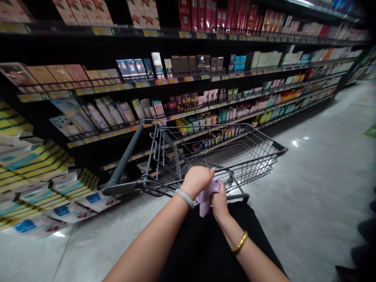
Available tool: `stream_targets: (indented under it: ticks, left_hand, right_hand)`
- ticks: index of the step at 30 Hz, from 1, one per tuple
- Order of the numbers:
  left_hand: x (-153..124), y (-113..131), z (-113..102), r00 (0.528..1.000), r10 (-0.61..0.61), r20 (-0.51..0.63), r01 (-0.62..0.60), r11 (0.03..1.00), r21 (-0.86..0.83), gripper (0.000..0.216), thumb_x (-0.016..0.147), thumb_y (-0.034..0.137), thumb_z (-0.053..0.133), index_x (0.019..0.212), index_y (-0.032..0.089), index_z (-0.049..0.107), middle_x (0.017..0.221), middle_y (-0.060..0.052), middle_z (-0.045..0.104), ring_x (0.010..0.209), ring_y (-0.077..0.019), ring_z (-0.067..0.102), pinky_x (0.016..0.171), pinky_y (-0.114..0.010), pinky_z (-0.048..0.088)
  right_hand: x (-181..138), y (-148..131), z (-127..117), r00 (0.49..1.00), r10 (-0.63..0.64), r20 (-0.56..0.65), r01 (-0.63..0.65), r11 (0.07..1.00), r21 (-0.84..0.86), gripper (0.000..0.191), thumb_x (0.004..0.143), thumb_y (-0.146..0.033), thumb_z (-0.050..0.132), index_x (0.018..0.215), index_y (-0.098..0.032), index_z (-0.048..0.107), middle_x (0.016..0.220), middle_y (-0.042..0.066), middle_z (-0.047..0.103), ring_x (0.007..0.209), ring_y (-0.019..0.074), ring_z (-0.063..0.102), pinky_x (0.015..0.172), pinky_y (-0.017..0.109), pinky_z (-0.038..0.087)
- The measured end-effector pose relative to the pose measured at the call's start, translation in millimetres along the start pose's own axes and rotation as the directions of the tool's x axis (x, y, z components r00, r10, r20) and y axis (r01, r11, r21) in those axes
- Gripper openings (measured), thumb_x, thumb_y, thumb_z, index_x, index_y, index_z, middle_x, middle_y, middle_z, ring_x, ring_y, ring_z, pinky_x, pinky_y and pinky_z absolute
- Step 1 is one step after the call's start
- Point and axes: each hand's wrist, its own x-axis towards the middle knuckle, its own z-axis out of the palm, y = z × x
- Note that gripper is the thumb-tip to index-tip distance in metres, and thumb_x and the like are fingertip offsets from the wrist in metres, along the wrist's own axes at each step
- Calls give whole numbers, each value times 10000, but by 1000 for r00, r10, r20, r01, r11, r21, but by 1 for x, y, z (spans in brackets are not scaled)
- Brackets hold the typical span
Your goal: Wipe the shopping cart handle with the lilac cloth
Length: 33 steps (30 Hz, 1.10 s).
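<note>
A grey wire shopping cart point(264, 147) stands in front of me, its basket empty. My left hand point(196, 179) is closed over the cart's near rail, fingers wrapped, with a pale bangle on the wrist. My right hand point(219, 201) sits just beside it, closed on a small lilac cloth point(207, 197) that hangs between the two hands. A gold bangle circles the right wrist. My dark clothing fills the space below the hands.
Black store shelves point(188, 80) packed with boxes, tubes and bottles run along the left and back. Stacked flat packs point(44, 184) crowd the low shelf at left. Glossy grey floor point(323, 176) stretches down the aisle to the right.
</note>
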Motion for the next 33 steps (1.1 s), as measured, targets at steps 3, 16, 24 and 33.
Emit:
stream_targets:
  ticks: [3, 16, 24, 33]
  left_hand:
    - [4, -5, -8, 998, -59, 14, 60, 988, -144, 675, 1032, 393, 140, 871, 105, 730, 847, -146, 729, 821, -207, 694, 753, -291, 488]
    - [-81, -40, -20, 965, -250, -84, 259, 959, 112, 421, 1002, 386, 338, 903, 164, 681, 791, -117, 713, 789, -256, 698, 698, -331, 497]
    - [-87, -37, -20, 981, -172, -87, 182, 976, 117, 198, 905, 176, 468, 926, 139, 662, 839, -114, 707, 801, -249, 685, 704, -330, 489]
    - [-118, -62, -52, 985, -41, -166, 89, 953, 291, 238, 883, 195, 520, 724, 174, 695, 662, -87, 680, 737, -238, 649, 1117, -545, 245]
  right_hand:
    - [-8, -28, 8, 933, -358, 38, 359, 916, -180, 307, 778, -245, 558, 1085, -243, 539, 1055, 37, 625, 979, 198, 594, 864, 364, 498]
    - [29, -77, -5, 614, -660, 433, 722, 247, -647, 259, 707, -120, 532, 942, -172, 626, 1049, 120, 654, 1036, 271, 556, 961, 414, 415]
    - [7, -86, 35, 555, -534, 637, 829, 293, -477, 236, 754, -185, 499, 972, -189, 589, 895, 51, 648, 828, 206, 563, 781, 312, 393]
    - [41, -76, -3, 552, -557, 620, 821, 232, -522, 251, 745, -202, 509, 982, -177, 588, 894, 57, 629, 846, 213, 542, 803, 320, 367]
